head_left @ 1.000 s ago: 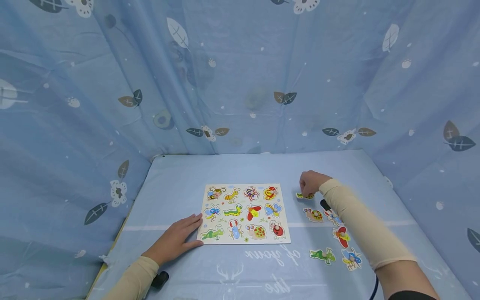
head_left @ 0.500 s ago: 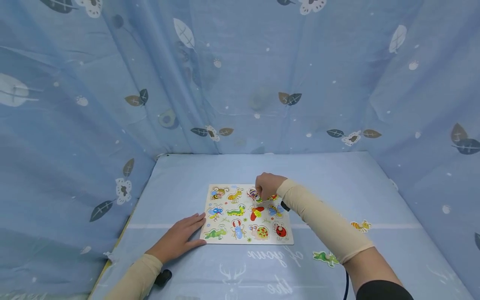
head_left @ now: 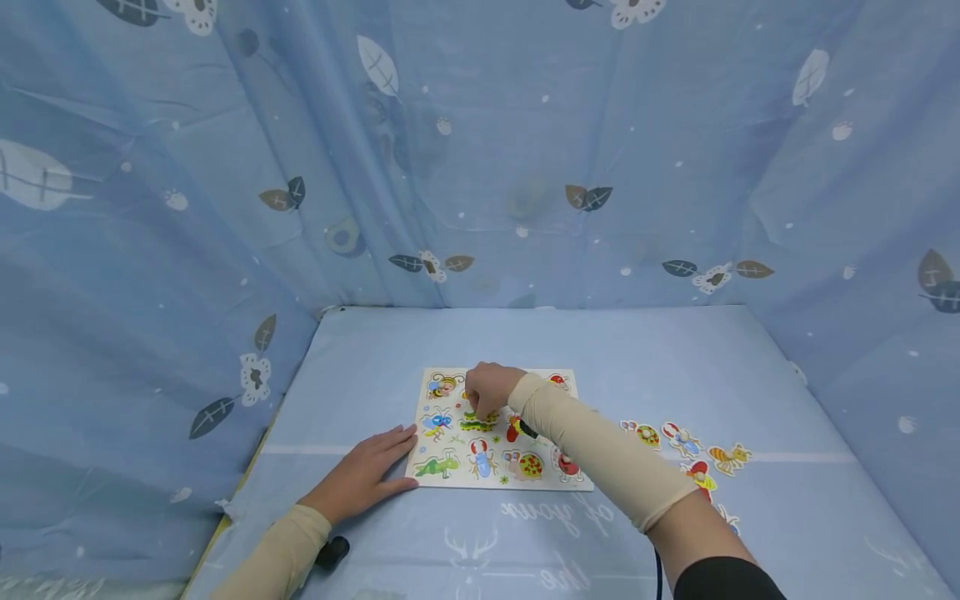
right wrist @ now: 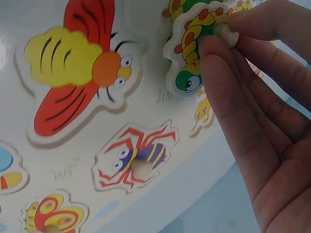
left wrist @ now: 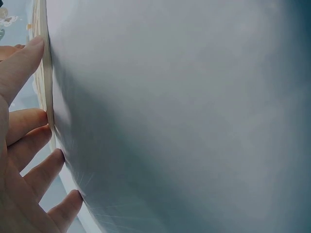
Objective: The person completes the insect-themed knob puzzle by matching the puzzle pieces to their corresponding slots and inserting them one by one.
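Note:
A white puzzle board (head_left: 462, 450) with painted insects lies on the table. My left hand (head_left: 363, 471) rests at its left side, fingers spread; in the left wrist view the fingertips (left wrist: 73, 199) touch the board's edge. With thumb and fingers, my right hand (head_left: 491, 388) pinches the small knob of a caterpillar puzzle piece (right wrist: 188, 80). The piece is slightly tilted over the board's caterpillar picture, which it partly hides. Near it in the right wrist view are a red-winged insect picture (right wrist: 73, 63) and a spider piece (right wrist: 138, 160) with a knob, seated in the board.
Loose pieces lie right of the board: a snail (head_left: 647, 435), a beetle (head_left: 682, 439), a striped yellow insect (head_left: 729, 458), a red-winged insect (head_left: 700, 475) and a blue insect (head_left: 729, 518), partly behind my right forearm. Patterned blue curtains (head_left: 480, 150) surround the table.
My right hand has picked up the caterpillar piece right of the board and carried it left to the board's caterpillar picture. My left hand has stayed at the board's edge.

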